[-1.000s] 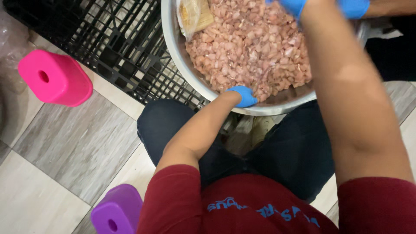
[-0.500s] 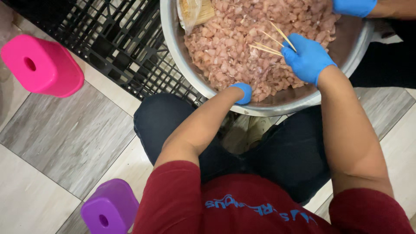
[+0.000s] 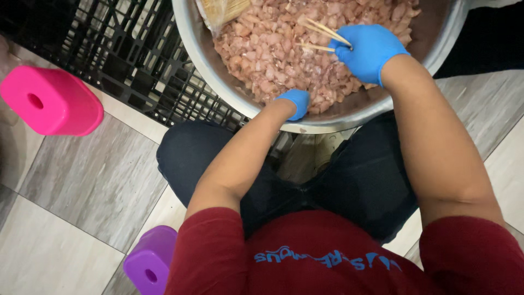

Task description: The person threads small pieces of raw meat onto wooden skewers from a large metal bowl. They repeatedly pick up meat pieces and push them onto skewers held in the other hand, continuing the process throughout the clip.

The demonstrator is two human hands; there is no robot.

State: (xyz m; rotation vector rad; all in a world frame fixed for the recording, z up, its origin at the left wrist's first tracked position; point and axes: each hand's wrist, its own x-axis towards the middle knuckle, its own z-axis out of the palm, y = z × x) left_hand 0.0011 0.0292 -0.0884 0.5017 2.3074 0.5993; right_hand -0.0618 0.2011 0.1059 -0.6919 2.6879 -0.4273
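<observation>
The big steel bowl (image 3: pixel 210 71) is the landmark: it sits above the person's knees, heaped with pink diced raw meat (image 3: pixel 273 54) that looks mostly unskewered, so nearly all the work seems left. The right hand (image 3: pixel 368 52), in a blue glove, is closed around a few thin wooden skewers (image 3: pixel 322 34) over the meat near the bowl's right side. The left hand (image 3: pixel 295 102), also gloved, presses into the meat at the bowl's near rim; whether it grips a piece I cannot tell. A pink stool (image 3: pixel 52 101) stands left of the bowl.
</observation>
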